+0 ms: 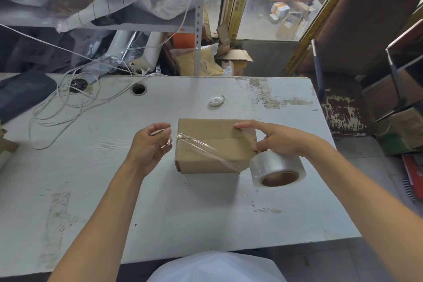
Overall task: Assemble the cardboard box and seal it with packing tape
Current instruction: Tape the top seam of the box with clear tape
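Cardboard box (212,144): small, brown, flaps closed, lying flat on the white table (160,201) at its middle, between the two hands. The top seam runs left to right.

Clear packing tape strip (206,147): stuck at the box's left top edge, drawn slantwise across the top toward the near right corner, where it meets the roll.

Tape roll (277,168): clear tape on a brown cardboard core, held at the box's near right corner, core opening facing the viewer; whether it touches the table cannot be told.

Right hand (279,138): grips the roll from above with thumb and curled lower fingers. Its forefinger is stretched out to the left, the tip resting on the far right part of the box top, just beyond the seam.

Left hand (152,144): just left of the box, palm turned right, fingers loosely curled. Its fingertips lie at the tape's left end beside the box's left top edge; whether they pinch the tape cannot be told.

White cable (66,101): loose coils on the far left of the table.

Small white oval device (215,101): on the table beyond the box, apart from it.

Round grommet hole (139,89): in the table's far left part.

Worn brown chair (343,103): right of the table.
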Tool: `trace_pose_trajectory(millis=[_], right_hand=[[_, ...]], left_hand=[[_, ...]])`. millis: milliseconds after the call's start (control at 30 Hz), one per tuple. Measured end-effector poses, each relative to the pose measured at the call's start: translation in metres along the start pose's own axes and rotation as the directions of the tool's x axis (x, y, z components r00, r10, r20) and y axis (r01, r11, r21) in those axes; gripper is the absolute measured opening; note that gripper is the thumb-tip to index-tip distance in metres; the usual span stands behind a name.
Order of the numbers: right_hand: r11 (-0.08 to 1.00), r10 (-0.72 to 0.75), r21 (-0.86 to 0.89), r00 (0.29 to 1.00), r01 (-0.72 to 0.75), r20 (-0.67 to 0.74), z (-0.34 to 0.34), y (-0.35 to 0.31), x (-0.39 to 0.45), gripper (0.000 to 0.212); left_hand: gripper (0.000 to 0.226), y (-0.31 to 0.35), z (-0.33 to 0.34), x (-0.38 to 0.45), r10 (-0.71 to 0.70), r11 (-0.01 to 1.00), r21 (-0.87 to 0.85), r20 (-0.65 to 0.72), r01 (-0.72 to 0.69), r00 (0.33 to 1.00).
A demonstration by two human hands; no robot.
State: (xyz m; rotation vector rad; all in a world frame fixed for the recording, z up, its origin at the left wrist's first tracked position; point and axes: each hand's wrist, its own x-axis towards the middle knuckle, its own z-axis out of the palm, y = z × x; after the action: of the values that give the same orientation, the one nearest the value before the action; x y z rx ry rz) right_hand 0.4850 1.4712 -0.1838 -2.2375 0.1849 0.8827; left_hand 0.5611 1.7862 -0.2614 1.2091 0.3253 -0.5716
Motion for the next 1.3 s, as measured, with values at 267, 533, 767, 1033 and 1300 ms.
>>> trace_pose_trajectory(millis=[267,533,767,1033,1300], right_hand=[[1.0,0.005,-0.006,1.0,-0.005,-0.022,-0.002,0.001,-0.005,0.064],[0.999,0.002,-0.043,1.0,-0.003,-0.016,-0.005,-0.005,-0.009,0.054],[0.997,0.078,-0.014,0.99,-0.08,-0.119,-0.033,-0.027,-0.059,0.039],[0.996,-0.068,-0.067,0.975,0.055,-0.21,-0.067,-0.077,-0.076,0.054],[0.996,-0.083,-0.062,0.972,0.071,-0.219,-0.074,-0.071,-0.062,0.049]], left_hand=[[0.017,-0.025,-0.002,0.005,0.167,0.879,0.467,-0.119,-0.093,0.979],[0.133,0.011,0.019,-0.017,0.104,0.152,0.79,0.585,-0.594,0.804],[0.118,0.009,0.02,-0.006,0.148,0.12,0.766,0.615,-0.631,0.775],[0.116,0.01,0.02,-0.007,0.119,0.136,0.772,0.609,-0.621,0.784],[0.117,0.013,0.013,-0.008,0.157,0.133,0.789,0.581,-0.6,0.799]])
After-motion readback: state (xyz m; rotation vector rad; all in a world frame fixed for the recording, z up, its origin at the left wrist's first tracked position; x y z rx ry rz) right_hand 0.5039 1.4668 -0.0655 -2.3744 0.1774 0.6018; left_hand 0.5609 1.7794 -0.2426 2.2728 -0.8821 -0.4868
